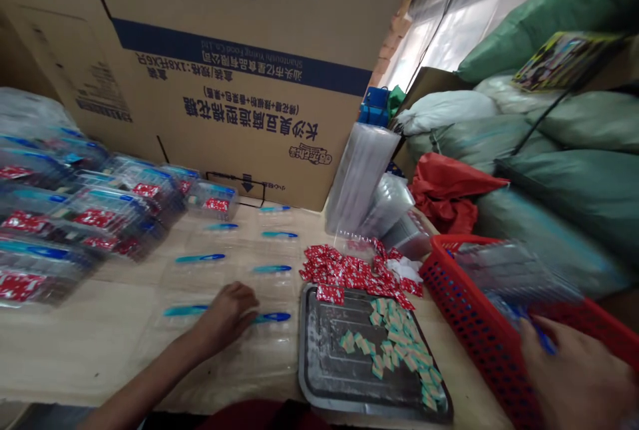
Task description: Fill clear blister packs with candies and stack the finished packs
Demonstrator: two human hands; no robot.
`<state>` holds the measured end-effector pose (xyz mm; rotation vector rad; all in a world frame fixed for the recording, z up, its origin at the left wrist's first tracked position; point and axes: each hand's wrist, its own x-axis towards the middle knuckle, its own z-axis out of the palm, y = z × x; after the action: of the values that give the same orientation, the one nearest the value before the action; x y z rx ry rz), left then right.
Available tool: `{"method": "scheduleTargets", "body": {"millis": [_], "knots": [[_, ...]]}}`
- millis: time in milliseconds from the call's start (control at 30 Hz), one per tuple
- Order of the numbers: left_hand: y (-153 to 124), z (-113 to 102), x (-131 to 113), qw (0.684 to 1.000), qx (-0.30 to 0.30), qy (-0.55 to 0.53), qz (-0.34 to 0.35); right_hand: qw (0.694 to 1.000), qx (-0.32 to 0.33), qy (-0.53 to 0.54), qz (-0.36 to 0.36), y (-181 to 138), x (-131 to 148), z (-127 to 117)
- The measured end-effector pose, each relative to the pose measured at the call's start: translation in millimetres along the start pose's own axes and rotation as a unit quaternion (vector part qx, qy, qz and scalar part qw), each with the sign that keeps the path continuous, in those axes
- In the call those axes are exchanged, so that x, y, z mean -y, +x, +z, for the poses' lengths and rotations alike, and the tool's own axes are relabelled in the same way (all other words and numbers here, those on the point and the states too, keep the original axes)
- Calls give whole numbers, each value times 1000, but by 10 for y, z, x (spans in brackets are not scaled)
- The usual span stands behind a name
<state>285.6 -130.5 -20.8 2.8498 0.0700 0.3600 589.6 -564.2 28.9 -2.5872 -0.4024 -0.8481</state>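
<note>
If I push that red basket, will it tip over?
The red plastic basket will probably slide, not tip: it looks wide and low. Its many holes suggest light, slightly bendy walls, though the clear packs inside add weight.

The only view, 1 camera worn on the person's head, looks forward and down from close above a wooden table (74,343). The left hand (224,320) and right hand (574,377) sit low in frame, below a cardboard carton (239,117).

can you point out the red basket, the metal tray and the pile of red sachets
Red plastic basket (462,310): head view, on its perforated side wall
Metal tray (322,367): head view, on its bare floor at left
Red sachets (344,267): head view, on the middle of the pile
</note>
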Motion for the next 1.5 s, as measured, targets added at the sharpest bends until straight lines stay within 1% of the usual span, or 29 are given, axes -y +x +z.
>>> {"method": "scheduleTargets", "body": {"millis": [33, 67, 100, 133, 167, 233, 300, 367, 467, 533, 600, 700, 833, 933, 1033, 1133, 1200, 1267, 1300, 1367, 1433, 1500], "knots": [[197, 51, -128, 999, 24, -2, 28, 1000, 4, -4, -15, -37, 236, 97], [406, 119, -261, 997, 42, 5, 57, 996, 64, 38, -39, -81, 501, 209], [616, 199, -393, 995, 49, 14, 84, 986, 142, 72, -55, -129, 778, 336], [813, 287, -520, 992, 54, 22, 109, 966, 232, 80, -80, -177, 1049, 472], [986, 380, -634, 991, 56, 39, 117, 948, 295, 64, -106, -222, 1295, 613], [1230, 556, -808, 989, 63, 57, 122, 938, 322, 45, -117, -295, 1672, 878], [1326, 694, -897, 988, 73, 70, 119, 939, 327, 16, -106, -343, 1870, 1082], [1312, 781, -925, 986, 82, 79, 119, 939, 332, -7, -93, -375, 1925, 1208], [1230, 832, -933, 986, 86, 79, 118, 933, 346, -18, -94, -401, 1890, 1295], [1208, 819, -921, 988, 85, 70, 111, 930, 354, -22, -99, -402, 1858, 1319], [1227, 758, -857, 991, 80, 56, 93, 928, 357, -27, -101, -395, 1832, 1335], [1302, 571, -592, 997, 56, 41, 32, 929, 355, -17, -104, -371, 1783, 1372], [1391, 302, -27, 995, 33, 32, -84, 931, 344, 37, -116, -309, 1704, 1456], [1384, 243, 302, 990, 38, 9, -135, 931, 333, 87, -123, -249, 1670, 1506], [1328, 283, 432, 988, 36, -39, -145, 925, 326, 136, -137, -190, 1649, 1513], [1302, 317, 385, 985, 14, -113, -132, 920, 319, 174, -143, -141, 1635, 1477], [1331, 330, 262, 978, -7, -173, -114, 919, 312, 195, -141, -121, 1662, 1438], [1399, 365, 70, 963, -26, -255, -89, 915, 308, 218, -142, -119, 1751, 1398], [1443, 398, -42, 947, -36, -308, -81, 910, 309, 231, -147, -126, 1819, 1380], [1542, 494, -254, 903, -61, -415, -88, 896, 318, 262, -166, -157, 1990, 1351], [1635, 604, -382, 853, -95, -495, -134, 879, 330, 291, -185, -197, 2163, 1334], [1690, 678, -372, 809, -130, -536, -202, 864, 343, 314, -196, -225, 2303, 1347]]}}
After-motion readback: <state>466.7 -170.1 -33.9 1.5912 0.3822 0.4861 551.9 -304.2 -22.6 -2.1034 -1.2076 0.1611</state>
